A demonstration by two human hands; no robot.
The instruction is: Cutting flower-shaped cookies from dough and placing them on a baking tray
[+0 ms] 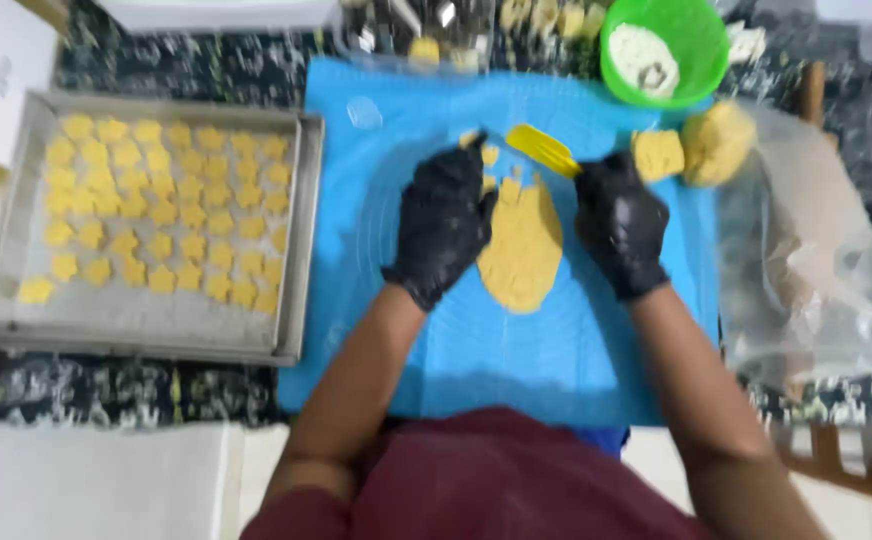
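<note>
Two gloved hands, left hand (443, 222) flat beside dough (521, 245), right hand (619, 222) gripping yellow scraper (543, 149), blue mat (456, 350) margins bare

One package is visible: a clear plastic bag (816, 270), crumpled and open, lying at the right edge of the blue mat (556, 370). No labels, signs or screens.

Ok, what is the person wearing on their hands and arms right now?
Both hands wear glossy black disposable gloves: the left hand and the right hand. Each glove covers the fingers fully and ends at the wrist in a loose, slightly wrinkled cuff. Above the cuffs the forearms are bare, with no watch or bracelet visible. Dark maroon short sleeves of the top begin near the shoulders. The picture is somewhat blurred.
</note>
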